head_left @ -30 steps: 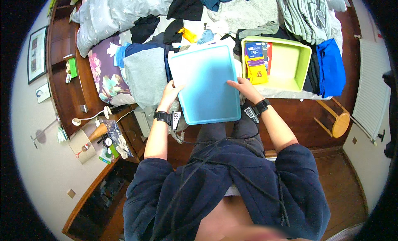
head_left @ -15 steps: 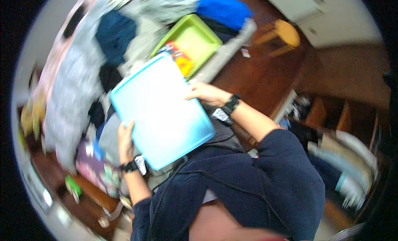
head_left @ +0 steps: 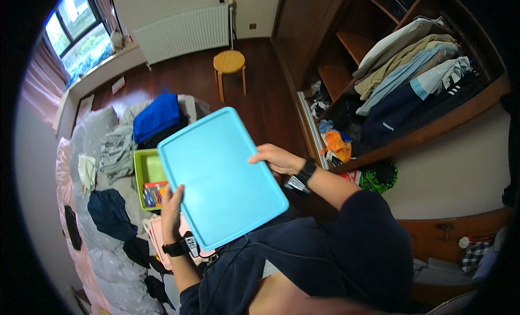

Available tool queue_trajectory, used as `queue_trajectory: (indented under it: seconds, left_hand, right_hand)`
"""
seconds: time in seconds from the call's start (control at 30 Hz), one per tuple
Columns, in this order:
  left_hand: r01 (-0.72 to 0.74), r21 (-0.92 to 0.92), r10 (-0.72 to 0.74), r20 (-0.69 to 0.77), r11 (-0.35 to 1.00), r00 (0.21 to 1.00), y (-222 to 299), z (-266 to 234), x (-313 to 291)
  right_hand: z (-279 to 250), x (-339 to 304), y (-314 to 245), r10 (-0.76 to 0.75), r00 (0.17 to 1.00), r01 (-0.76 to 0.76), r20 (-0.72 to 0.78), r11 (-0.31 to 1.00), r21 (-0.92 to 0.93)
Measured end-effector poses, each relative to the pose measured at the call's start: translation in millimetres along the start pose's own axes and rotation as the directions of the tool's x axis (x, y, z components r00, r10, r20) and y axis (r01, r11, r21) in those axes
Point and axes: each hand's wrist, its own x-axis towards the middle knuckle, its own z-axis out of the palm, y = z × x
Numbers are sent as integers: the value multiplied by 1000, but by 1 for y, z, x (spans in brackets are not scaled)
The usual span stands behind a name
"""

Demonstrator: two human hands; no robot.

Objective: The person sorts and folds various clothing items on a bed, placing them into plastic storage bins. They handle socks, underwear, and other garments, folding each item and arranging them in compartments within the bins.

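Observation:
A light-blue rectangular plastic lid (head_left: 222, 179) with rounded corners and a raised rim is held tilted in front of my body. My left hand (head_left: 171, 213) grips its left edge, the thumb on top. On the opposite edge my right hand (head_left: 276, 158) is closed, also thumb uppermost; the fingers beneath are hidden. Partly behind the lid, a lime-green bin (head_left: 140, 162) rests on the bed with colourful packets (head_left: 154, 194) inside. A pink plastic piece (head_left: 156, 232), perhaps a box or lid, shows below my left wrist.
Clothes lie over the bed (head_left: 111, 255), among them a blue folded item (head_left: 156, 117) and a dark navy garment (head_left: 111, 213). A wooden stool (head_left: 229, 62) stands beyond, before a white radiator (head_left: 184, 33). At right, an open wardrobe holds hanging clothes (head_left: 401, 71).
My view has swung round to the right, bringing in the window, the radiator and more of the wardrobe. Both hands still hold the blue lid.

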Motion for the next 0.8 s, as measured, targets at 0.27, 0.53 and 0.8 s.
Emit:
queue_trajectory:
  seconds: [0.27, 0.53, 0.8]
  left_hand:
    - [194, 238, -284, 442, 952, 851, 61, 160, 98]
    - [138, 196, -229, 584, 971, 779, 68, 308, 216]
    - [-162, 324, -115, 688, 932, 716, 94, 411, 335]
  right_hand:
    - [-127, -92, -54, -208, 898, 198, -387, 978, -67]
    - [-249, -121, -90, -319, 778, 387, -541, 922, 14]
    - [-327, -103, -141, -292, 660, 467, -692, 881, 74]
